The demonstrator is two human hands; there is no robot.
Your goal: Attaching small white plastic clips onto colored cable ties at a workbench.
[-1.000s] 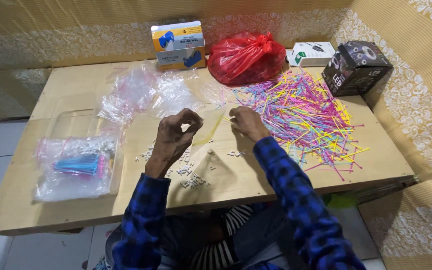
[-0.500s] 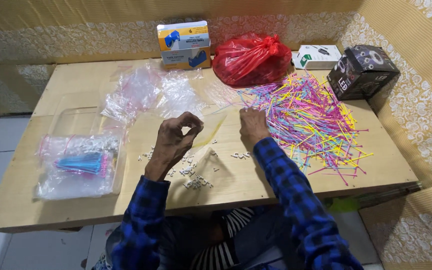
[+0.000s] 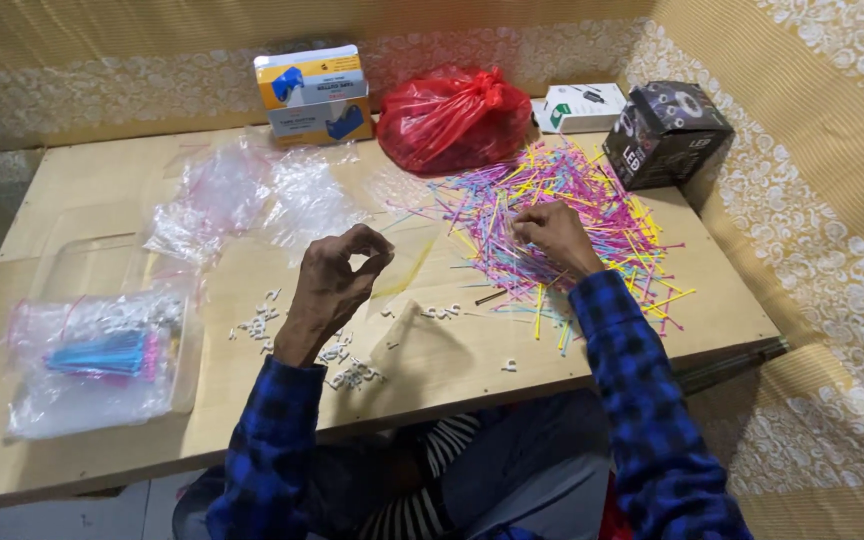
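The wooden surface (image 3: 82,455) carries a wide heap of coloured sticks (image 3: 562,215) at its right side — pink, yellow, blue. The right hand (image 3: 552,235) rests on that heap, fingers curled down into the sticks; whether it grips any cannot be told. The left hand (image 3: 337,285) is raised, thumb and forefinger pinched together, above small white pieces (image 3: 347,365) — scattered near the front edge

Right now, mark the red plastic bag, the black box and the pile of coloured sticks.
red plastic bag (image 3: 452,118): head view, middle of its bulging front.
black box (image 3: 664,135): head view, on its front face.
pile of coloured sticks (image 3: 602,205): head view, dense pink and yellow middle of the heap.
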